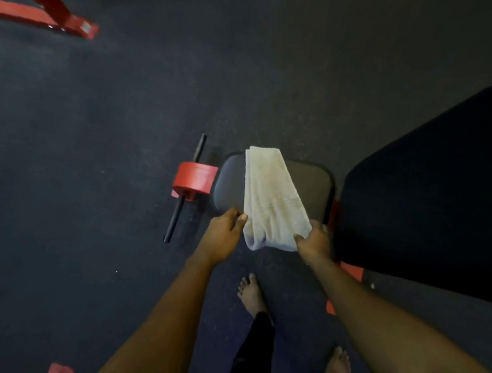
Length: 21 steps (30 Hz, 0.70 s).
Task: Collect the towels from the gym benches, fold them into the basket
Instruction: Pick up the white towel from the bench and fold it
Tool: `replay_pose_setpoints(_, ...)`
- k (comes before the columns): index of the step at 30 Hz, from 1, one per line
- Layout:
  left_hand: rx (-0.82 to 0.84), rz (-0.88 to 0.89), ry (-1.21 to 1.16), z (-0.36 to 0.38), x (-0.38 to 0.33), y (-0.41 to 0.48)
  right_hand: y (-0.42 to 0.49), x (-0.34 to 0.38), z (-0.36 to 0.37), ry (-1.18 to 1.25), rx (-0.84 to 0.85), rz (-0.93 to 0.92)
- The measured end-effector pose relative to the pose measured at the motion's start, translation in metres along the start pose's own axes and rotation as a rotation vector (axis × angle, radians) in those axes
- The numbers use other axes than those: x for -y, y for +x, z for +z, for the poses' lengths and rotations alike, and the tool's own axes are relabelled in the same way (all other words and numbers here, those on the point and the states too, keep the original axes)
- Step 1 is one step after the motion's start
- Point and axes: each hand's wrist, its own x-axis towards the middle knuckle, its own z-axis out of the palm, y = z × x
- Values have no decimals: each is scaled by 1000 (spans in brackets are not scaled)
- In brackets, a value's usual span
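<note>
1. My bare feet [251, 292] stand on the dark speckled floor [107, 143], with black leggings [253, 352] down to the ankles.
2. My left hand [225, 229] has its fingers curled, pinching the left edge of the towel [270, 200] at its near end.
3. My right hand [314, 241] grips the same end at the right corner, the cloth bunched under thumb and fingers.
4. The towel is off-white and folded lengthwise. It lies across the grey seat pad [228, 184] of the bench, its near end hanging past the pad's front edge between my hands.
5. Just left of the seat, a red roller [194, 180] sits on a black bar [175, 218].
6. To the right, the bench's large dark back pad [432, 204] slopes away.
7. Far left, a red steel frame [45, 7] rests on the floor.
</note>
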Motion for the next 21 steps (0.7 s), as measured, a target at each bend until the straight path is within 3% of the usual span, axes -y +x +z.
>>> replay_pose_setpoints(5, 121, 35, 29, 15, 19, 39, 34, 9, 32, -156, -177, 101)
replay_pose_setpoints(10, 214, 70, 130, 16, 3, 54, 42, 15, 24, -358, -55, 56)
replay_pose_setpoints(15, 263, 218, 204, 0, -37, 57, 3, 26, -11, 172, 219, -186)
replay_pose_setpoints(21, 431, 330, 520, -29, -105, 41, -66, 68, -86, 391, 332, -396)
